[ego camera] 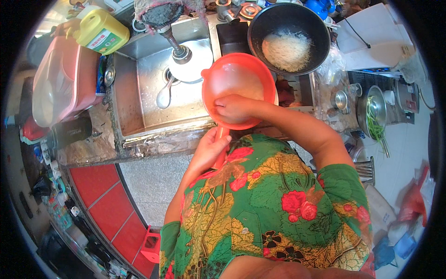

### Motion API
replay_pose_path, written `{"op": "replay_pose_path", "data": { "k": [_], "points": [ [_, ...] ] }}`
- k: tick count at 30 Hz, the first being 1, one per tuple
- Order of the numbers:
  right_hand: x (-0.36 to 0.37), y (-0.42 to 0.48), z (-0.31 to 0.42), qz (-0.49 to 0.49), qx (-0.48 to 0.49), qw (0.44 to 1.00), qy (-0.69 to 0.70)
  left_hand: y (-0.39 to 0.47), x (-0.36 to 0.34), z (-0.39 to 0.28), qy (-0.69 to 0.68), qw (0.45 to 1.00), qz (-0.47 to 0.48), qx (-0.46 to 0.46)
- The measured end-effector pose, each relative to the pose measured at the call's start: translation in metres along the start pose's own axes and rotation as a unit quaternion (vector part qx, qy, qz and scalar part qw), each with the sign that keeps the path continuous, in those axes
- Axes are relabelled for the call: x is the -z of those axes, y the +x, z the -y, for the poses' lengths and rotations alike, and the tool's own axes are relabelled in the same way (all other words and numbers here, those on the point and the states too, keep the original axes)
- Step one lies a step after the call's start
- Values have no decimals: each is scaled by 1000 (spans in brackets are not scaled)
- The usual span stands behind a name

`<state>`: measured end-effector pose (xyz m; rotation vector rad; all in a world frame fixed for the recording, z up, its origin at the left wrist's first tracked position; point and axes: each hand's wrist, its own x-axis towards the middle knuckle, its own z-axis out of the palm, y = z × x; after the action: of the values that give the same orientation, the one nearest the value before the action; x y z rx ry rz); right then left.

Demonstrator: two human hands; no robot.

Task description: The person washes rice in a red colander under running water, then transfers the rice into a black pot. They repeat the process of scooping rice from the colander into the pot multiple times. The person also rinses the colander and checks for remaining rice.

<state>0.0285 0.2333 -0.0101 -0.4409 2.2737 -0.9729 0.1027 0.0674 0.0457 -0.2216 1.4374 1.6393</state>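
Observation:
My left hand [210, 147] grips the handle of a red-orange plastic dipper [217, 71] in front of my body, by the right side of the sink. Pale, cloudy contents lie inside the dipper. My right hand [234, 107] reaches into it from the right, fingers curled down near the bottom. The fingertips are partly hidden, so whether they hold anything cannot be told. Just beyond the dipper stands a black pot [256, 36] containing what looks like white rice [287, 52].
The stainless-steel sink [150, 115] at left holds a metal spoon [163, 97] and a white round dish [197, 66] below the flexible faucet [174, 43]. A yellow jug [118, 33] and a pink container [82, 69] stand left. Green stalks [376, 127] hang over a metal bowl [379, 96] at right.

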Motion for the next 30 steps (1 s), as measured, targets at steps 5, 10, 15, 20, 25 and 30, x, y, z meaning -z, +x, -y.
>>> {"op": "replay_pose_path", "data": {
  "k": [5,10,15,20,25,30],
  "points": [
    [-2,6,-4,7,-18,909,417,-1,0,0,-6,1000,-4,5],
    [12,-4,5,-26,-4,787,616,0,2,3,-4,1000,-7,6],
    [17,-5,-11,25,-72,813,578,0,2,2,-4,1000,-11,19],
    [47,-27,8,-52,-29,767,639,0,4,5,-31,999,-8,22],
    [128,-58,-28,-147,-9,818,556,-1,4,5,-36,999,-7,21],
    [184,-89,-66,-341,-146,927,-55,-4,2,-2,-36,999,-7,34]
  ]
}}
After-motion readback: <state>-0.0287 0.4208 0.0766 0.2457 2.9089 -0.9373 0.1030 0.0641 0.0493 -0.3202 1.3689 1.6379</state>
